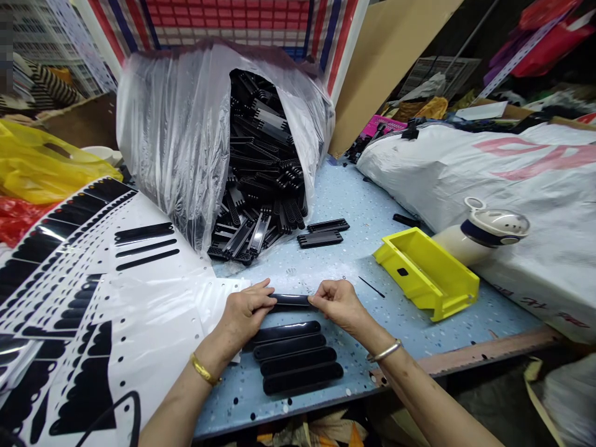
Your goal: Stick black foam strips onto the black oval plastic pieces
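Note:
A glossy black strip (292, 300) lies crosswise between my hands above the blue speckled table. My left hand (248, 305) pinches its left end, and my right hand (336, 303) pinches the right end. Just below, several black strips (298, 354) are laid side by side in a slanted row. Beyond my hands, two black slotted pieces (320, 239) rest near the mouth of a plastic bag (186, 136) filled with many similar black pieces (265, 161). To the left spread white sheets (158, 310) bearing black strip-shaped stickers (144, 233).
A yellow bin (428, 273) stands at the right, against a white bottle (470, 239) with a dark band. Behind them lies a large white sack (535, 180). A thin black stick (371, 287) is left of the bin. Yellow plastic (46, 161) sits far left.

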`<state>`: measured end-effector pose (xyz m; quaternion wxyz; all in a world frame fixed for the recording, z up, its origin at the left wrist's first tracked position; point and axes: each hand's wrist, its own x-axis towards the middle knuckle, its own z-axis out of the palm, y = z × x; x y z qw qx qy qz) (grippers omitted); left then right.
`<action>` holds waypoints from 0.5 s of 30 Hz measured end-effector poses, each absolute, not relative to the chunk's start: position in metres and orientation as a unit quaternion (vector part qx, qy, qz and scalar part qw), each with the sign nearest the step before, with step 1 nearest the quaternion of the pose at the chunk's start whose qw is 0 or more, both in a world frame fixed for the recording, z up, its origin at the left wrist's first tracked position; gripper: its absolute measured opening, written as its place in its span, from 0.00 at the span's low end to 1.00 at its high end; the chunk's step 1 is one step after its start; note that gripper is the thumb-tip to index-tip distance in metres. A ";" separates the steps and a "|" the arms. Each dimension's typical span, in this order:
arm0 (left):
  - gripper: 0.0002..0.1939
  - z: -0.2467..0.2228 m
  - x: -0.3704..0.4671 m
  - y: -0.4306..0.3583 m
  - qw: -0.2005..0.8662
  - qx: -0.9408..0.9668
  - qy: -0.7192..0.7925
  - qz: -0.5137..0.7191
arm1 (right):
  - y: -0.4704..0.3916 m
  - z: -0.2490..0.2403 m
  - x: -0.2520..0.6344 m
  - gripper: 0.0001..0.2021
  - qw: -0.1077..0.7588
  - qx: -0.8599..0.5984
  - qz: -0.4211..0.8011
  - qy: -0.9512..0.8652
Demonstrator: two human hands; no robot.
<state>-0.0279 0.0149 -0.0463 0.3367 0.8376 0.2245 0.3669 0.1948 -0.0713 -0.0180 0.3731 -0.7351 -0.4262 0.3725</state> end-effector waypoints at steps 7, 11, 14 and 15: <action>0.12 -0.049 -0.026 0.015 0.335 0.838 0.234 0.362 | -0.078 -0.022 0.195 0.17 0.388 -0.723 0.372 -0.435; 0.12 -0.049 -0.025 0.015 0.337 0.836 0.234 0.364 | -0.078 -0.022 0.194 0.20 0.389 -0.725 0.350 -0.448; 0.13 -0.049 -0.025 0.015 0.334 0.837 0.234 0.364 | -0.074 -0.023 0.193 0.17 0.371 -0.723 0.338 -0.475; 0.13 -0.050 -0.025 0.015 0.334 0.837 0.234 0.365 | -0.072 -0.023 0.193 0.15 0.364 -0.722 0.334 -0.485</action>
